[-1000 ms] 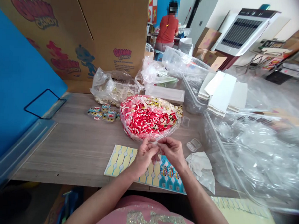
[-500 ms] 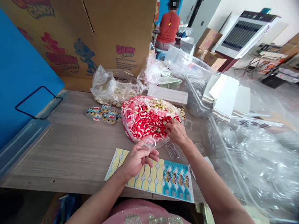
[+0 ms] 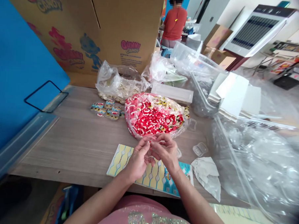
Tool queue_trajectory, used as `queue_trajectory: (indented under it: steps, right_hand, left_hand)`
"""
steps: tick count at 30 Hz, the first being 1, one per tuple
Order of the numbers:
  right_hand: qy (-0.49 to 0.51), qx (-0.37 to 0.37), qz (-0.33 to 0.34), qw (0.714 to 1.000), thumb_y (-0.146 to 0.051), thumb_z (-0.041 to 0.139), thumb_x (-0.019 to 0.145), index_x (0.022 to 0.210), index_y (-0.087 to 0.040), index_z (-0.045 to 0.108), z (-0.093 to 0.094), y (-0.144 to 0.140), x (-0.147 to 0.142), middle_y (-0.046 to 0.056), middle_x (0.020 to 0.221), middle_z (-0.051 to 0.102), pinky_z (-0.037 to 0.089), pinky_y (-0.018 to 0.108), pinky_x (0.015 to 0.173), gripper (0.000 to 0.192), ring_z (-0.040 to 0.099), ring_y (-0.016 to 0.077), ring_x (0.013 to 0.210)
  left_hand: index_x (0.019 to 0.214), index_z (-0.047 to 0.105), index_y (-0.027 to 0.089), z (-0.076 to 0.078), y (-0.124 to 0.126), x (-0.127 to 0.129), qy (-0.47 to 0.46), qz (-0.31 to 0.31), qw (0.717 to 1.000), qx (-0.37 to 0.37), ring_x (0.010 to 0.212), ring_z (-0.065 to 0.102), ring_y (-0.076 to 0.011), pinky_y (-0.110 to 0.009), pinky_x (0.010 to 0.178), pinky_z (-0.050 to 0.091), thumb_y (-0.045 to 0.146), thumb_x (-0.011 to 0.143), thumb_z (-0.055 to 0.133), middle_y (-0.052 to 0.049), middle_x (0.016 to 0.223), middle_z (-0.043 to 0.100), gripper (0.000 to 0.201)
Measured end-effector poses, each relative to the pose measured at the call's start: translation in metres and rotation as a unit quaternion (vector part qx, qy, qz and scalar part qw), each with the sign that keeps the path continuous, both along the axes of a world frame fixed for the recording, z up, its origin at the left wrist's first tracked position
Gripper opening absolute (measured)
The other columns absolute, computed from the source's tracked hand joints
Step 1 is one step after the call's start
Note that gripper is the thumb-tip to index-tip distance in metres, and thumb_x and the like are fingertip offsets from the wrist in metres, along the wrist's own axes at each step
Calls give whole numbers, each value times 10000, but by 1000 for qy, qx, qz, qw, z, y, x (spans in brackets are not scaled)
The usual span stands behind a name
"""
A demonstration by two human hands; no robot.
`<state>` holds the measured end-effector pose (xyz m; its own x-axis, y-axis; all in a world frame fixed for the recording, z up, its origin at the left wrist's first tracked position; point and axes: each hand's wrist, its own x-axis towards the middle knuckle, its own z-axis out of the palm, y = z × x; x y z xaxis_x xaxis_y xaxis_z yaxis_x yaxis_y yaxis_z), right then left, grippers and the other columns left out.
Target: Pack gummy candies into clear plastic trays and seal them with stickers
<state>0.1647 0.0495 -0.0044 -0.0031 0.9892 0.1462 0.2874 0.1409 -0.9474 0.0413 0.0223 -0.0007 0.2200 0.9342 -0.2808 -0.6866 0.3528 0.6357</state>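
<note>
My left hand (image 3: pixel 136 161) and my right hand (image 3: pixel 168 153) meet just in front of an open plastic bag of red-and-white gummies (image 3: pixel 152 120). The left fingers are closed around a small clear plastic blister case, mostly hidden behind them. Pinched in the right fingers at the case is a red gummy (image 3: pixel 149 142), of which only a speck shows. Beneath both hands lies a sheet of yellow and blue labels (image 3: pixel 120 160). Empty clear cases (image 3: pixel 199 149) rest to the right of the bag.
Several filled cases (image 3: pixel 108 109) lie left of the bag. Behind stand a bag of eyeball gummies (image 3: pixel 118 86), a white box (image 3: pixel 172 94) and a large carton (image 3: pixel 118 21). Clear bins (image 3: pixel 226 158) line the right side, near crumpled paper (image 3: pixel 207 175). A person (image 3: pixel 174 25) works far back.
My right hand has come out of the gummy bag and moved down and left to my left hand, bringing a red gummy to the clear case. The view has shifted slightly.
</note>
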Motion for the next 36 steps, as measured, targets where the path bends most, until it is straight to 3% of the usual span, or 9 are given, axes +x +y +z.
queue_trajectory:
  steps: [2,5,7,10,13,19,23,29,36]
  right_hand:
    - [-22,31,-20,999,-354,702,817,766,-220,615,-6,-2,-2,42,928,675,511,321,779,167,639,189,852]
    - [-108,82,48,990,-333,616,886,773,-217,656,-3,11,10,66,949,677,509,312,808,166,637,188,867]
    - [-202,96,45,974,-330,558,920,827,-210,712,5,31,23,93,1003,681,498,328,861,216,634,207,930]
    - [-425,44,20,904,-334,570,904,914,-222,761,17,67,37,118,1071,688,453,408,923,222,599,276,1058]
    - [-546,-28,79,834,-285,616,843,880,-212,770,20,91,40,130,1063,709,434,434,907,174,616,302,1052]
    - [-499,-46,83,861,-236,545,869,1028,-236,758,9,90,57,48,1029,750,474,268,820,266,670,189,931]
    - [-442,17,66,894,-199,491,900,1129,-222,735,12,87,64,72,1094,729,460,279,865,335,655,190,1005]
    - [-611,-7,115,783,-196,456,915,986,-268,771,23,93,44,108,1033,690,350,471,917,331,599,263,1014]
    - [-634,-33,91,768,-218,487,890,915,-193,786,22,103,35,171,1055,678,321,509,922,301,563,294,1022]
  left_hand:
    - [1186,545,212,-2,-6,-1,2,3,1000,-10,616,664,-134,-205,396,490,411,840,726,-27,955,690,439]
    - [1144,514,231,-5,-9,-6,8,9,999,-48,559,646,-130,-193,359,444,404,798,763,1,885,679,460]
    - [1112,491,232,-7,-9,-8,12,9,997,-69,509,620,-121,-175,337,390,394,783,769,3,849,682,460]
    - [1059,473,219,-8,-6,-7,18,8,997,-78,445,566,-103,-165,330,343,382,768,764,-9,795,687,443]
    - [1045,458,219,-6,-4,-5,18,10,996,-86,450,562,-108,-165,339,339,362,782,739,-23,783,692,410]
    - [1247,421,237,-1,-6,-16,-9,8,998,-66,558,634,-152,-192,399,418,364,916,610,-58,858,698,401]
    - [1360,385,243,3,-5,-16,-44,-13,997,-58,573,646,-159,-195,413,419,385,965,540,-72,879,696,448]
    - [1223,453,214,5,-5,-5,-53,-38,996,-56,556,639,-161,-196,406,415,381,944,574,-81,863,697,347]
    - [1239,446,218,0,-11,-8,-21,-18,997,-74,552,629,-152,-190,401,413,368,952,550,-72,846,686,340]
